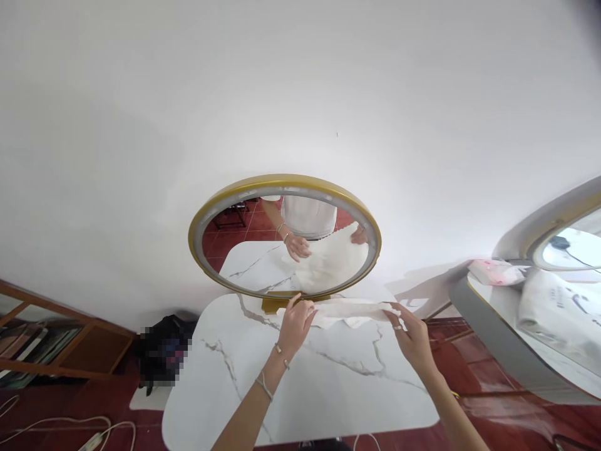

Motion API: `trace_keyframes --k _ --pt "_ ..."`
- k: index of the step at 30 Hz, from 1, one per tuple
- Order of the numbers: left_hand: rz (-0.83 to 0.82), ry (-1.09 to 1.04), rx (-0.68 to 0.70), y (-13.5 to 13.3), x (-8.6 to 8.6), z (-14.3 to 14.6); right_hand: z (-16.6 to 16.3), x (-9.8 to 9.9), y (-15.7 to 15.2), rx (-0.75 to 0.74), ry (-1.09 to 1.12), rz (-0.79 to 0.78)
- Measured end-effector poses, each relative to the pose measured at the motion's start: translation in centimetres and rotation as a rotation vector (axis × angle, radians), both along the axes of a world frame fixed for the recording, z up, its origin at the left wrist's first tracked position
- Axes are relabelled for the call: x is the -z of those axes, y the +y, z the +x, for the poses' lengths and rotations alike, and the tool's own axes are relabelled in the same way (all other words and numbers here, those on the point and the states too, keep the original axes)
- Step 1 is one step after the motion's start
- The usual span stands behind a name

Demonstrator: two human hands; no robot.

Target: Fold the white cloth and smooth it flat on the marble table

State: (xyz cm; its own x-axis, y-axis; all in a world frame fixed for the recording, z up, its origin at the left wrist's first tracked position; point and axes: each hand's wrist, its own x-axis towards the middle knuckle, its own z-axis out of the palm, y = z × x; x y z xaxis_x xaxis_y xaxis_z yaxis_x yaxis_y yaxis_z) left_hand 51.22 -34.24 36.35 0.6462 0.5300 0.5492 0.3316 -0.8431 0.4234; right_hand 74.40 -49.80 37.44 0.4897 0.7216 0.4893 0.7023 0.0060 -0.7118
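Both hands hold a white cloth (350,310) stretched out over the white marble table (328,388), just in front of a round gold-framed mirror (285,235). My left hand (295,326) pinches the cloth's left end near the mirror's gold base. My right hand (409,335), with a ring on one finger, grips the right end. The mirror reflects the cloth, both hands and a white shirt. Bracelets sit on my left wrist.
A wooden shelf (56,344) with books stands at the left by the wall. A dark bag (164,351) lies on the red tiled floor beside the table. White cables (70,429) run across the floor. At the right, a second surface (539,313) carries plastic packets.
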Motion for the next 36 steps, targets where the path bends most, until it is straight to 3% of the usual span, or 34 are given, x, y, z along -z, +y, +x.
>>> trace_keyframes --k 4,7,11,15,20,23,32,36 --pt "0.013 -0.043 0.095 -0.8 -3.2 -2.6 -1.3 -4.0 -1.5 0.059 0.022 -0.008" --pt "-0.024 -0.012 0.089 -1.6 -5.2 -4.0 -1.9 -5.9 -2.6 -0.076 -0.005 -0.045" --pt "-0.019 0.038 0.159 -2.2 -6.9 -5.2 -2.4 -6.7 -4.0 -0.249 0.08 -0.242" --pt "0.015 0.073 0.224 -2.2 -7.8 -5.8 -3.3 -6.4 -5.1 -0.286 0.225 -0.297" --pt "0.011 0.138 0.247 -2.1 -8.3 -5.8 -4.3 -5.0 -5.3 -0.544 0.355 -0.268" --pt "0.003 0.169 0.222 -2.3 -8.1 -5.4 -4.1 -3.8 -4.7 -0.591 0.355 -0.31" --pt "0.057 0.277 0.2 -3.3 -7.5 -2.1 -0.5 -1.4 -2.7 -0.776 0.208 -0.587" --pt "0.09 0.318 0.195 -3.6 -7.6 -1.3 1.8 -1.1 -2.6 -0.765 0.245 -0.628"
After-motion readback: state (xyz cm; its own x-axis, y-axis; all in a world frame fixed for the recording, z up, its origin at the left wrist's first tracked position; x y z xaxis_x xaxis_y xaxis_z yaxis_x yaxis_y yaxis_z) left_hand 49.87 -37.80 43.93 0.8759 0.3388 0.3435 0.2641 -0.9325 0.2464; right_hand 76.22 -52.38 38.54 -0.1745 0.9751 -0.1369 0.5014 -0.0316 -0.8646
